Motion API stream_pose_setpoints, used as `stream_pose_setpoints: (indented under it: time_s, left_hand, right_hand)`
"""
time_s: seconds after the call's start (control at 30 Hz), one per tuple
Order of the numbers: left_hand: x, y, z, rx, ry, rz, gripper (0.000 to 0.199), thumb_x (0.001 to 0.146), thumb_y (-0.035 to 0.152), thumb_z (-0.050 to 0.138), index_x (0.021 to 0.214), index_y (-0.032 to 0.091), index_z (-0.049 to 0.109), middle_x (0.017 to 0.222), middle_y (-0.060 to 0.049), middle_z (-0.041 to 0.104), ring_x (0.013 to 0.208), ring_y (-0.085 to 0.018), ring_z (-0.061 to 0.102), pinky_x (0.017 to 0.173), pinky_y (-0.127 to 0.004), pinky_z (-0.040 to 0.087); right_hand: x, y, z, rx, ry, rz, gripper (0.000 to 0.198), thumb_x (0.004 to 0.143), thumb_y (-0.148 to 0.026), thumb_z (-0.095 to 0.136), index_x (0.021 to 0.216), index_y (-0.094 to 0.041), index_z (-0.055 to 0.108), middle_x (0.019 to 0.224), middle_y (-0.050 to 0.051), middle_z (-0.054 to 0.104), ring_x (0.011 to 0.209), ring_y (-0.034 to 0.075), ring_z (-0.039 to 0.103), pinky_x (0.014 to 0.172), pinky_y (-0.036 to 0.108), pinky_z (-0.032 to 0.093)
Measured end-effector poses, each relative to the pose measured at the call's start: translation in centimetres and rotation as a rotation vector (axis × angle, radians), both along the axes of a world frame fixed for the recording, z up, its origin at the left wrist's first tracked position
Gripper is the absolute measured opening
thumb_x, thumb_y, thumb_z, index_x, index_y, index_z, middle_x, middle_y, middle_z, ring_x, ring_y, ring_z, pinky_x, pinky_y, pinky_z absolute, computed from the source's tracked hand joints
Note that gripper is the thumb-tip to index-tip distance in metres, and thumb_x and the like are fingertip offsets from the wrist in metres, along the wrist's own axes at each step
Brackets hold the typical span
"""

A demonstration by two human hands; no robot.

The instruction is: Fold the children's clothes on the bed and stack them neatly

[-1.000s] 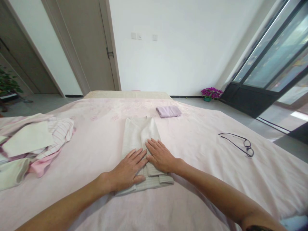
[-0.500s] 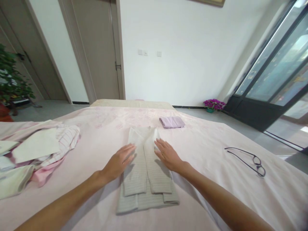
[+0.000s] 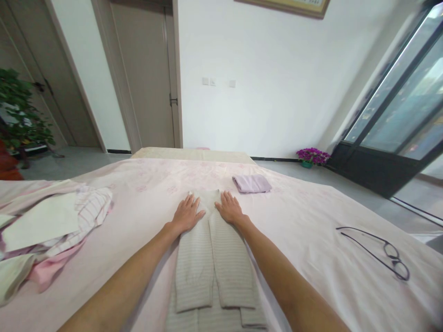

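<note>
A pale, ribbed long-sleeved top [image 3: 194, 272] lies in front of me with both sleeves folded down over its body, side by side. My left hand [image 3: 187, 213] rests flat on its far left corner, fingers spread. On the far right corner lies my right hand [image 3: 229, 207], also flat with its fingers stretched out. Neither hand grips the cloth. Just beyond my right hand is a small folded lilac cloth [image 3: 252, 183]. The near edge of the top runs out of view at the bottom.
The top lies on a pink bedspread [image 3: 297, 216]. A heap of loose clothes [image 3: 44, 226] sits at the left. Black-framed glasses [image 3: 391, 251] lie at the right. Beyond the bed are a door [image 3: 145, 78], a white wall [image 3: 266, 83] and purple flowers [image 3: 313, 157].
Both my hands have moved forward, away from me, from the middle of the sleeves to the top's far corners, and now lie flat. The view has shifted slightly.
</note>
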State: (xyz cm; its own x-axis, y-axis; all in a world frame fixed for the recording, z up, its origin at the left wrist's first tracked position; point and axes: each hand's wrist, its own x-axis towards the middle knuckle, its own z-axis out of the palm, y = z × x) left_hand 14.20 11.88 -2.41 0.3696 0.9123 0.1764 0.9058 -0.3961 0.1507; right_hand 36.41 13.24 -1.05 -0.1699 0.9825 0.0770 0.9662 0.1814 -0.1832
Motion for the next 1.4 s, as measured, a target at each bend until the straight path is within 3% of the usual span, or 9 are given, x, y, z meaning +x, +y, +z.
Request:
stream_pose_setpoints:
  time_s: [0.1,0.27,0.47,0.77,0.93,1.03,1.2,1.3,1.4]
  left_hand:
    - [0.0,-0.2,-0.1,0.011,-0.008,0.007,0.072,0.098,0.059,0.027,0.15,0.01,0.033,0.159,-0.022,0.025,0.148,-0.035,0.019,0.115,-0.054,0.02]
    - [0.2,-2.3,1.1,0.058,-0.003,0.006,0.068,0.097,0.056,0.031,0.146,0.011,0.04,0.156,-0.021,0.032,0.148,-0.034,0.021,0.117,-0.054,0.014]
    - [-0.6,-8.7,0.9,0.064,0.0,-0.178,0.066,0.097,0.057,0.032,0.148,0.016,0.039,0.157,-0.017,0.033,0.147,-0.03,0.025,0.117,-0.051,0.017]
    - [-1.8,-17.7,1.3,0.018,0.031,-0.296,0.063,0.099,0.055,0.031,0.151,0.02,0.034,0.16,-0.013,0.027,0.148,-0.029,0.02,0.119,-0.053,0.019]
    - [-3.1,-21.4,2.7,-0.088,0.004,-0.506,0.068,0.098,0.054,0.038,0.156,0.027,0.018,0.162,-0.01,0.018,0.15,-0.031,0.013,0.12,-0.057,0.016]
    - [-4.4,-22.4,3.9,-0.156,-0.097,-0.627,0.07,0.097,0.051,0.046,0.157,0.029,0.017,0.161,-0.009,0.024,0.149,-0.028,0.021,0.119,-0.052,0.024]
    - [-7.9,-21.5,3.7,0.03,-0.343,-0.512,0.035,0.099,0.028,0.047,0.134,0.028,0.056,0.134,-0.007,0.06,0.124,-0.019,0.056,0.102,-0.033,0.051]
    - [-10.1,-20.7,3.0,0.106,-0.326,-0.511,0.031,0.099,0.022,0.046,0.125,0.026,0.062,0.118,-0.006,0.066,0.11,-0.016,0.064,0.093,-0.027,0.056]
    - [-11.4,-20.3,2.8,0.135,-0.279,-0.559,0.036,0.099,0.019,0.045,0.131,0.028,0.058,0.12,-0.004,0.066,0.111,-0.016,0.064,0.097,-0.028,0.055]
  right_hand:
    - [0.1,0.0,0.1,-0.004,0.008,0.001,0.072,0.1,-0.055,0.023,0.154,-0.007,0.025,0.161,0.017,0.019,0.15,0.027,0.012,0.118,0.049,0.014]
    - [-0.5,-1.8,1.9,-0.011,-0.013,-0.004,0.071,0.101,-0.054,0.024,0.154,-0.007,0.024,0.161,0.017,0.017,0.15,0.029,0.011,0.118,0.052,0.013]
    - [-2.1,-8.6,1.2,0.118,-0.039,0.258,0.066,0.101,-0.05,0.028,0.154,-0.009,0.026,0.16,0.016,0.022,0.149,0.027,0.015,0.119,0.05,0.015]
    - [-2.3,-16.8,1.6,0.108,-0.022,0.359,0.064,0.101,-0.046,0.035,0.152,-0.009,0.03,0.159,0.015,0.026,0.149,0.027,0.018,0.121,0.049,0.017]
    - [-1.5,-20.9,2.7,0.06,0.046,0.416,0.059,0.102,-0.044,0.034,0.15,-0.011,0.036,0.157,0.014,0.033,0.148,0.027,0.022,0.121,0.049,0.019]
    - [-0.2,-22.1,3.5,0.054,0.162,0.477,0.052,0.101,-0.04,0.036,0.148,-0.017,0.041,0.153,0.01,0.041,0.145,0.023,0.03,0.119,0.045,0.028]
    - [4.3,-21.6,4.3,0.176,0.354,0.355,0.033,0.095,-0.029,0.048,0.124,-0.026,0.064,0.125,0.006,0.066,0.118,0.021,0.058,0.103,0.039,0.047]
    - [7.3,-21.3,4.1,0.181,0.284,0.385,0.034,0.093,-0.019,0.047,0.121,-0.026,0.065,0.117,0.006,0.068,0.108,0.02,0.062,0.095,0.036,0.049]
    - [9.1,-21.4,3.7,0.147,0.15,0.462,0.036,0.096,-0.019,0.044,0.124,-0.028,0.064,0.121,0.006,0.068,0.107,0.02,0.063,0.092,0.037,0.049]
